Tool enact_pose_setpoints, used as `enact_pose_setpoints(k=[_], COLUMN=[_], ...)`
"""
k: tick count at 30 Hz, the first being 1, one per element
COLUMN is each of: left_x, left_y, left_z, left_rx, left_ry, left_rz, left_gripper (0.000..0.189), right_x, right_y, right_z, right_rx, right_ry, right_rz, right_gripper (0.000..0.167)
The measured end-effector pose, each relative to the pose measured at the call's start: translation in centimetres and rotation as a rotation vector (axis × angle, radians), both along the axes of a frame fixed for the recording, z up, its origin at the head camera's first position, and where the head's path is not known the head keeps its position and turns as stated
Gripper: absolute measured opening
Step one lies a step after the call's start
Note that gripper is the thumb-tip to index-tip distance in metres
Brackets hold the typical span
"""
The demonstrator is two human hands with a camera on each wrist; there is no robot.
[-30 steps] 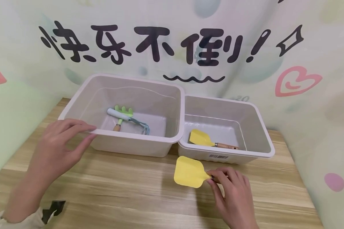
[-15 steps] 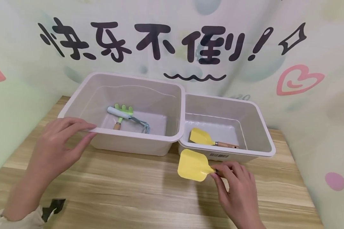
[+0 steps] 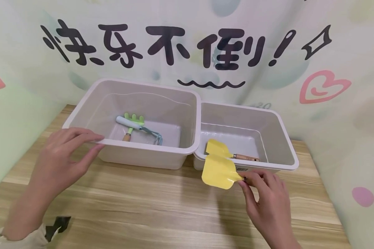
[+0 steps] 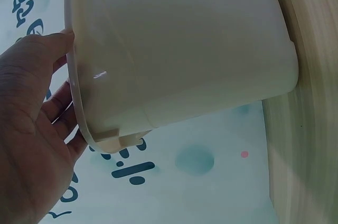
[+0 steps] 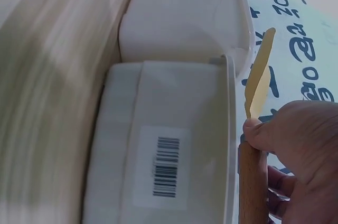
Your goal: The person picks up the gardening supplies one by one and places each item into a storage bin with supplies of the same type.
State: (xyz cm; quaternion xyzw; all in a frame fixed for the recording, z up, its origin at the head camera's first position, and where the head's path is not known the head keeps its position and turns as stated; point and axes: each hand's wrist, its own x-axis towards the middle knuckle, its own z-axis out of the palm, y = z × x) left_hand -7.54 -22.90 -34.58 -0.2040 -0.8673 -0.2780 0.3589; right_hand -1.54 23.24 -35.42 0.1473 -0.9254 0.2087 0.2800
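Observation:
My right hand [image 3: 269, 200] pinches a small yellow garden shovel [image 3: 219, 172] where its blade meets the wooden handle [image 5: 253, 182]. The blade points left, in front of the right bin's front wall and a little below its rim. Inside that light grey bin [image 3: 283, 167] lies another yellow shovel [image 3: 217, 148] with a wooden handle. My left hand [image 3: 62, 155] grips the front rim of the larger left bin [image 3: 143, 157], thumb outside, fingers over the edge. A green hand rake [image 3: 139, 120] and a light blue hand cultivator [image 3: 127, 123] lie crossed inside it.
Both bins stand side by side on a wooden table [image 3: 162, 204], their rims touching or overlapping. A printed cloth [image 3: 162, 10] with black characters hangs right behind them. A barcode label [image 5: 166, 166] marks the right bin's front. A black strap piece [image 3: 58, 226] shows near the left sleeve.
My right hand has moved up and to the right with the shovel, bringing the blade closer to the right bin's rim. My left hand stays on the left bin's rim.

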Motion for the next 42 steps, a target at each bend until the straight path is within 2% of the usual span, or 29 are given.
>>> enact_pose_setpoints(k=[8,13,22,33,42], left_x=[0.0,0.1,0.1,-0.1,-0.1], left_y=[-0.1,-0.1,0.0,0.0,0.0], left_z=[-0.1,0.0,0.1,-0.1,-0.1], left_rx=[-0.004,-0.009,-0.006,0.014,0.001], left_ry=[-0.003,-0.008,-0.012,0.002,-0.007], left_rz=[-0.010,-0.005,-0.002,0.000,0.002], left_gripper=[0.060,0.060,0.060,0.061,0.060], right_x=[-1.1,-1.9,-4.0,-6.0,-7.2], right_y=[1.7,2.5,3.1,3.6,3.7], right_z=[1.7,2.7,3.2,4.0,5.1], right_rx=[-0.024,-0.018,-0.011,0.026,0.039], right_ry=[0.025,0.030,0.132,0.129,0.116], right_rz=[0.001,-0.022,-0.026,-0.003,0.021], right_gripper=[0.045,0.015,0.025,0.019,0.022])
